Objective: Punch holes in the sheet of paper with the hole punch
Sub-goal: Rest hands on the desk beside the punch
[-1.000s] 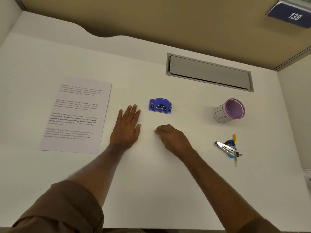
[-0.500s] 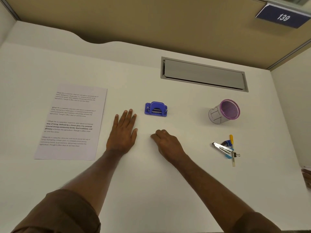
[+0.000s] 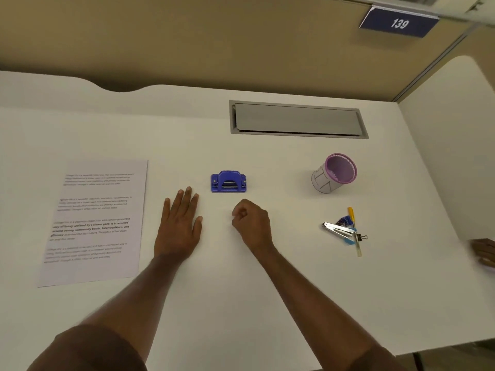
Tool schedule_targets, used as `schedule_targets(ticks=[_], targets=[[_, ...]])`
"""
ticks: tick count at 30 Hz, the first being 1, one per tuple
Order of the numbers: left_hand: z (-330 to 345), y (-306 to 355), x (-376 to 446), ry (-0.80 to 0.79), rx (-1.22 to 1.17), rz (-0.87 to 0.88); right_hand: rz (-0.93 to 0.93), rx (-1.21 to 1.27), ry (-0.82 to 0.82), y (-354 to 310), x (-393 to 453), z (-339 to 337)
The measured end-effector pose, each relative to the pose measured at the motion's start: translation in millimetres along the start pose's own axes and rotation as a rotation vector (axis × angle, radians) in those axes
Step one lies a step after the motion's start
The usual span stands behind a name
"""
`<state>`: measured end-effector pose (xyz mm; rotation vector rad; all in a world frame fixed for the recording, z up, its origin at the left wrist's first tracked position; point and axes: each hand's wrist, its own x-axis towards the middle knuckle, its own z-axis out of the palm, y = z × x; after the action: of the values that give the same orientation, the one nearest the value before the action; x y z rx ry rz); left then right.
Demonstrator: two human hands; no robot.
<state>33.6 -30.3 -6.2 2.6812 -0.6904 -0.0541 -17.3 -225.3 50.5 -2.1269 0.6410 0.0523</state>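
Note:
A printed sheet of paper (image 3: 96, 220) lies flat on the white desk (image 3: 241, 303) at the left. The small blue hole punch (image 3: 228, 181) stands near the desk's middle, apart from the sheet. My left hand (image 3: 180, 225) rests flat on the desk between paper and punch, fingers straight, touching neither. My right hand (image 3: 251, 223) sits just below the punch, fingers curled into a loose fist, holding nothing.
A purple-rimmed pen cup (image 3: 334, 173) stands at the right. Below it lie a metal stapler (image 3: 338, 230), a binder clip and a yellow pen (image 3: 354, 231). A grey cable hatch (image 3: 297, 120) is set into the desk's back. Another person's hand (image 3: 484, 252) shows at the right edge.
The camera has tilted up and to the left, so everything sits lower in view. Both hands have stayed in place on the desk.

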Motion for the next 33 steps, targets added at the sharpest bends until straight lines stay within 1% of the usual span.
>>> schedule_targets(ticks=[2, 4, 6, 8, 9, 10, 11, 13, 14, 15, 16, 20, 25, 29, 33], targets=[[0.3, -0.6, 0.1, -0.006, 0.003, -0.001, 0.228, 0.446, 0.037, -4.2, 7.5, -17.2], [0.8, -1.4, 0.7, -0.013, 0.007, -0.004, 0.365, 0.839, 0.048, -6.2, 14.7, -40.1], [1.3, -1.9, 0.9, -0.018, 0.014, -0.006, 0.378, 1.088, 0.099, -7.3, 25.0, -66.4], [2.0, -2.5, 0.8, -0.02, 0.015, -0.009, 0.327, 1.182, 0.198, -7.1, 40.1, -98.6], [2.2, -2.5, 0.9, -0.02, 0.012, -0.011, 0.293, 1.161, 0.26, -6.6, 49.1, -116.9], [2.3, -2.5, 0.9, -0.021, 0.012, -0.013, 0.254, 1.083, 0.342, -6.2, 57.7, -136.1], [2.4, -2.4, 0.9, -0.022, 0.014, -0.013, 0.211, 0.932, 0.438, -5.0, 65.8, -155.0], [2.9, -2.4, 1.0, -0.021, 0.015, -0.009, 0.146, 0.473, 0.615, -0.1, 79.9, -185.9], [3.0, -2.4, 1.2, -0.02, 0.014, -0.008, 0.135, 0.243, 0.67, 2.8, 84.8, -196.1], [3.1, -2.4, 1.4, -0.019, 0.013, -0.007, 0.125, 0.076, 0.71, 7.0, 89.4, -202.9], [3.2, -2.4, 1.7, -0.02, 0.012, -0.007, 0.105, -0.016, 0.736, 11.0, 93.6, -206.5], [3.4, -2.5, 1.7, -0.021, 0.016, -0.01, 0.076, -0.185, 0.782, 23.9, 104.0, -208.6], [3.3, -2.8, 1.4, -0.014, 0.006, -0.006, 0.044, -0.351, 0.719, 29.3, 108.7, -209.4], [5.0, -3.8, 1.6, -0.004, 0.007, -0.003, 0.02, -0.387, 0.739, 30.4, 109.1, -210.9], [7.3, -5.6, 1.2, -0.001, 0.017, 0.002, 0.062, -0.388, 0.672, 29.7, 105.1, -212.2]])
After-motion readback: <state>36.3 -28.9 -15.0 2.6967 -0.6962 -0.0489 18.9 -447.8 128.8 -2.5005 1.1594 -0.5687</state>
